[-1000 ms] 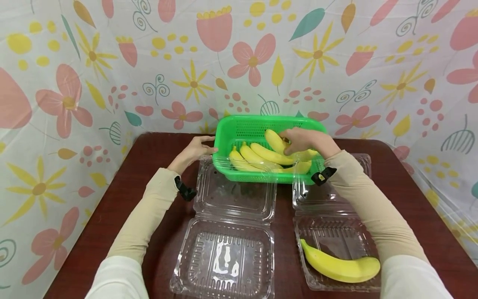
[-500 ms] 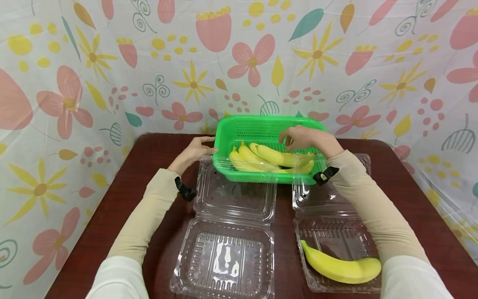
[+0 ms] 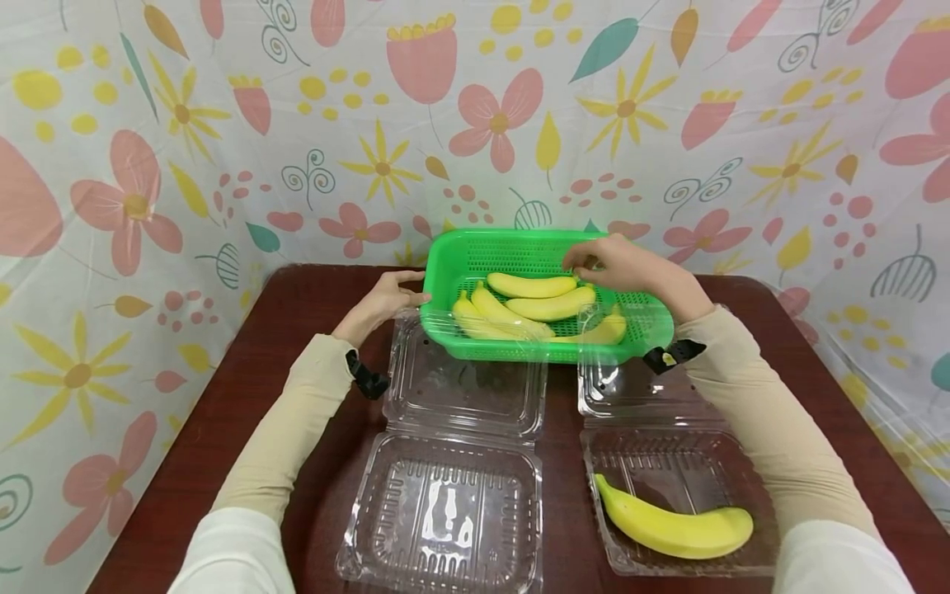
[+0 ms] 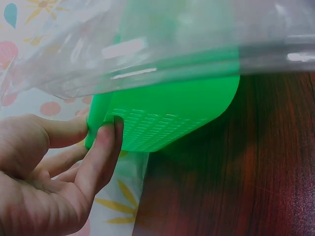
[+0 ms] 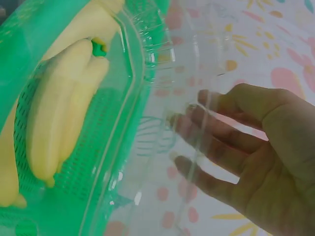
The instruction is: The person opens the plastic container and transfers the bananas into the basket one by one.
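A green perforated basket (image 3: 482,238) at the back of the table holds several yellow bananas (image 3: 551,306). My left hand (image 3: 382,304) grips its left end; in the left wrist view the thumb and fingers pinch the green rim (image 4: 100,105). My right hand (image 3: 623,266) hovers over the basket's back right part, fingers loosely bent and holding nothing. In the right wrist view this hand (image 5: 251,142) shows through a clear plastic lid (image 5: 133,64), apart from two bananas (image 5: 59,108) lying side by side on the basket floor.
Two clear hinged containers stand unfolded in front, their raised lids overlapping the basket's front. The left container (image 3: 378,487) has nothing in it; the right one (image 3: 668,450) holds a single banana (image 3: 679,528). A flowered cloth (image 3: 297,107) hangs behind the dark red table (image 3: 297,289).
My right hand has let go of a banana, which now lies in the basket behind another one, and has shifted slightly right. My left hand stays at the rim.
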Available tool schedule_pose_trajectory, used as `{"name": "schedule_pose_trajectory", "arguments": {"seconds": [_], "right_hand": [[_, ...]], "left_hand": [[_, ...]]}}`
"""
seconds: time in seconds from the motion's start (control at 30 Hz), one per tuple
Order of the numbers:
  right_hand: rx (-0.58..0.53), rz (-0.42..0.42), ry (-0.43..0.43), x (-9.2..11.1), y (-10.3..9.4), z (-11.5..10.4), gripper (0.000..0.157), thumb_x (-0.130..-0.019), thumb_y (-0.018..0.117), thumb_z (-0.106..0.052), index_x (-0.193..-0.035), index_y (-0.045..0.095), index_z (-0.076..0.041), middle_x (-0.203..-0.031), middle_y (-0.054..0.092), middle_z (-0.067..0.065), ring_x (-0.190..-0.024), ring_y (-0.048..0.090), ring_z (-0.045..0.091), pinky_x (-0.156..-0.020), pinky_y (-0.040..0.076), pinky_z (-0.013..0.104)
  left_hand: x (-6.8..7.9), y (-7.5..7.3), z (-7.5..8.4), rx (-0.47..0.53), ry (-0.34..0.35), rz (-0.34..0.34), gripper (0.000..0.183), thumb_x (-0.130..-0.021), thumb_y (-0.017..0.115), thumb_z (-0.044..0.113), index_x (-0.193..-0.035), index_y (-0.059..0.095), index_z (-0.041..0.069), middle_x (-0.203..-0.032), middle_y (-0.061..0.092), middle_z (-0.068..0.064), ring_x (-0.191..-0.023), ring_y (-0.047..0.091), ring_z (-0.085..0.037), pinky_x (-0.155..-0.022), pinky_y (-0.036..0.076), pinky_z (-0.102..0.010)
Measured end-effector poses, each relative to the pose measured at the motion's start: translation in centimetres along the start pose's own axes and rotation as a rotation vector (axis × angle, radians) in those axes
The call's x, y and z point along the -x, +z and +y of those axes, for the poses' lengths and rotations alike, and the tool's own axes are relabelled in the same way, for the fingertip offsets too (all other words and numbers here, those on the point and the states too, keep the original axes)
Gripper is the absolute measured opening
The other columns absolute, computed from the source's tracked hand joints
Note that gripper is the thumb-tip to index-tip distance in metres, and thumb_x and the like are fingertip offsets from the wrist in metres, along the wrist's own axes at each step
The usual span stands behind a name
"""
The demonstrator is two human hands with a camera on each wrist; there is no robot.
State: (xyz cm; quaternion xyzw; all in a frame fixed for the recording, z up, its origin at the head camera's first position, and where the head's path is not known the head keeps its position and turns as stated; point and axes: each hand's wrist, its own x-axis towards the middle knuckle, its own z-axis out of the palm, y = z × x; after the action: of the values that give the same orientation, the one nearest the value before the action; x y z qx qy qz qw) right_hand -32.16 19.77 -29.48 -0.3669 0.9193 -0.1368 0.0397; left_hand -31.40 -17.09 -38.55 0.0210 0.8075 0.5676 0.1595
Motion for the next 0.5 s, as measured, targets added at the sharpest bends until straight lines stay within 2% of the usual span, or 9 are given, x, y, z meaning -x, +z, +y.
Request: {"name": "schedule_pose_trajectory", "arguments": {"seconds": [0.17, 0.37, 0.5], "right_hand": [[0.017, 0.089, -0.07, 1.0, -0.7, -0.6, 0.02, -0.094, 0.055, -0.001, -0.108, 0.069, -0.004, -0.098, 0.072, 0.011, -0.092, 0.069, 0.031, -0.083, 0.056, 0.047], [0.024, 0.135, -0.059, 2.6, -1.4, -0.8, 0.022, -0.094, 0.056, -0.001, -0.111, 0.068, -0.006, -0.104, 0.071, 0.01, -0.095, 0.07, 0.03, -0.084, 0.056, 0.046], [0.033, 0.16, -0.067, 3.4, -1.6, -0.7, 0.023, -0.093, 0.056, 0.0, -0.111, 0.069, -0.006, -0.103, 0.071, 0.008, -0.09, 0.069, 0.024, -0.079, 0.057, 0.04]], "left_hand": [[0.0, 0.0, 0.1, 0.001, -0.003, 0.007, 0.061, -0.095, 0.061, 0.009, -0.15, 0.035, 0.008, -0.128, 0.059, -0.028, -0.116, 0.061, -0.034, -0.081, 0.058, -0.028], [0.1, 0.2, 0.2, 0.005, 0.004, 0.006, 0.06, -0.095, 0.061, 0.009, -0.15, 0.036, 0.007, -0.127, 0.059, -0.029, -0.111, 0.064, -0.031, -0.084, 0.058, -0.03], [0.2, 0.2, 0.2, -0.005, 0.01, 0.004, 0.06, -0.095, 0.061, 0.008, -0.149, 0.036, 0.006, -0.126, 0.059, -0.029, -0.111, 0.065, -0.032, -0.086, 0.057, -0.032]]}}
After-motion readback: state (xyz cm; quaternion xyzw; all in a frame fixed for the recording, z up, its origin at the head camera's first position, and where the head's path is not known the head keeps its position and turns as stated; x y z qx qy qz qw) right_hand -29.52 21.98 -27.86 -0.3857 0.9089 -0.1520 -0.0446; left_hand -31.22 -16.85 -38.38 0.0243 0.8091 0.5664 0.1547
